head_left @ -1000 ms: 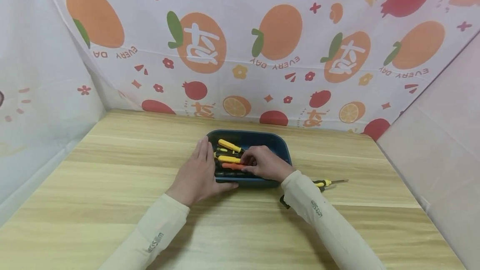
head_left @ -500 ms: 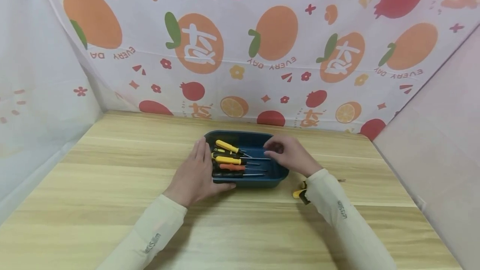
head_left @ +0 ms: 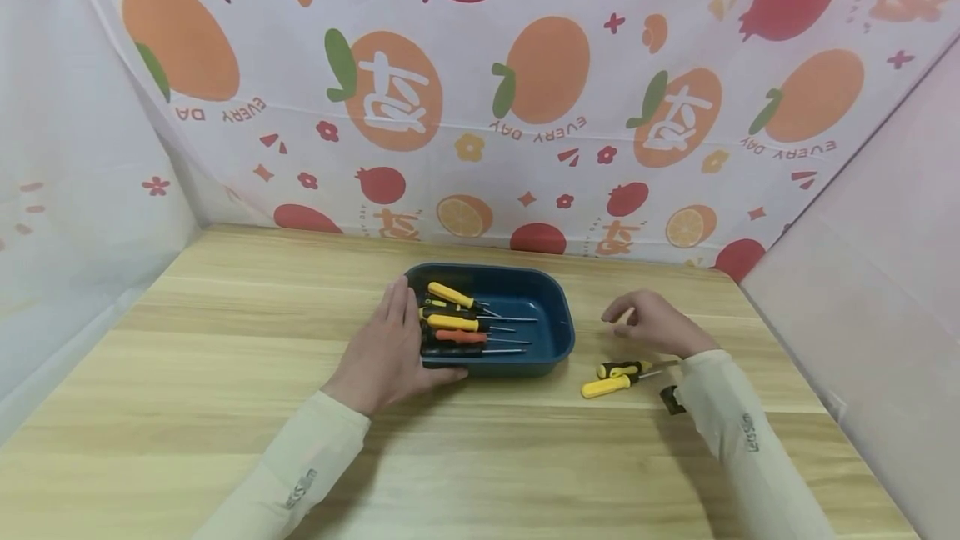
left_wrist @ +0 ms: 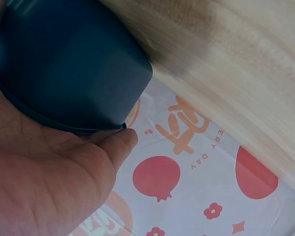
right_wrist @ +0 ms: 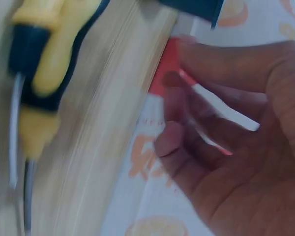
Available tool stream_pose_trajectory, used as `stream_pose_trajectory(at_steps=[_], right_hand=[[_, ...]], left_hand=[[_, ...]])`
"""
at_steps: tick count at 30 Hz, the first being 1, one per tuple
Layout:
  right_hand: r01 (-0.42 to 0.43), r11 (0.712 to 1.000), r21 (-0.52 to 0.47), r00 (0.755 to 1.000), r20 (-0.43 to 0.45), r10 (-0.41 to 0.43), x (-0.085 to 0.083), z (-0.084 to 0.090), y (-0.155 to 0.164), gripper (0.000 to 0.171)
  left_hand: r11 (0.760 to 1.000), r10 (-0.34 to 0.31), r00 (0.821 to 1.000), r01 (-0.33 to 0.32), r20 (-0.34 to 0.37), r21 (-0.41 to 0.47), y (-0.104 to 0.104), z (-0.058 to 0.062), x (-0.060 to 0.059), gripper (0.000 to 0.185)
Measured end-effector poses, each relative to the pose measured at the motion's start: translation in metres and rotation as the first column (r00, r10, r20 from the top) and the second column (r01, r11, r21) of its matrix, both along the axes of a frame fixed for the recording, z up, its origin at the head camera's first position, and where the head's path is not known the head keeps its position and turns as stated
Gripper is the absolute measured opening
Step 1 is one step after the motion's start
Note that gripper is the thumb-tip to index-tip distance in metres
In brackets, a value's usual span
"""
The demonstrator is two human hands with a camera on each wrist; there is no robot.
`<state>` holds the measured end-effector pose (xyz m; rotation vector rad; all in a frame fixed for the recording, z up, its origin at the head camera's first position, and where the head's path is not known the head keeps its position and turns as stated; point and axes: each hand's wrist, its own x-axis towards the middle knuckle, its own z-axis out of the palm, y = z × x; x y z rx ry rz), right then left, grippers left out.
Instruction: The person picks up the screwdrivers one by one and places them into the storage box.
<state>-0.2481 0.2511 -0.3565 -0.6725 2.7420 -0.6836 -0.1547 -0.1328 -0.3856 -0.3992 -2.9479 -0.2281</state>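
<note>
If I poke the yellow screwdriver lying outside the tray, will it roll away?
Probably a little: the yellow screwdriver has a rounded handle and lies loose on the smooth wooden table. It looks stiff, and the neighbouring black-and-yellow screwdriver might stop it.

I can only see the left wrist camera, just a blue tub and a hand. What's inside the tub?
Observer: Several screwdrivers with yellow, orange and black handles lie side by side in the left half of the blue tray.
Child: Where's the other hand?
Observer: The right hand is above the table, to the right of the tray, with loosely curled fingers that hold nothing.
Child: Is anything lying outside the tray?
Observer: Yes, two loose screwdrivers with yellow handles lie on the wood just in front of that hand.
</note>
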Motion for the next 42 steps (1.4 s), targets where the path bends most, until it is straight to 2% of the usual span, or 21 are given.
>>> stream_pose_trajectory(at_steps=[4,7,11,17,24,32,38,42], right_hand=[[-0.008,0.992,0.125,0.995,0.096,-0.004,0.005,0.001,0.014,0.016],[0.007,0.978,0.210,0.983,0.176,-0.045,0.009,0.002,0.020,0.027],[0.033,0.962,0.270,0.971,0.219,-0.094,0.011,0.002,0.025,0.031],[0.036,0.961,0.274,0.973,0.209,-0.096,0.012,-0.003,0.025,0.019],[0.022,0.966,0.257,0.983,0.170,-0.067,0.010,-0.008,0.026,0.021],[-0.009,0.991,0.137,0.982,0.186,-0.017,0.010,-0.016,0.027,0.024],[-0.004,0.982,0.190,0.987,0.160,-0.027,0.010,-0.014,0.024,0.025],[-0.004,0.972,0.236,0.994,0.108,-0.022,0.010,-0.008,0.022,0.025]], left_hand=[[1.000,0.004,1.000,-0.004,0.008,0.002,0.000,0.000,0.000,0.133],[1.000,0.005,1.000,-0.005,0.009,0.007,0.000,-0.001,0.000,0.133],[1.000,0.004,1.000,-0.004,0.004,0.010,0.000,-0.002,-0.001,0.133],[1.000,0.003,1.000,-0.003,0.003,0.013,0.000,-0.002,-0.001,0.133],[1.000,-0.003,1.000,0.003,-0.008,0.013,0.000,-0.001,-0.002,0.134],[1.000,0.000,1.000,0.000,-0.011,0.013,-0.001,-0.003,-0.002,0.134],[1.000,0.002,1.000,-0.001,-0.016,0.013,-0.001,-0.003,-0.001,0.134],[1.000,-0.001,1.000,0.001,-0.014,0.000,0.000,-0.003,-0.001,0.134]])
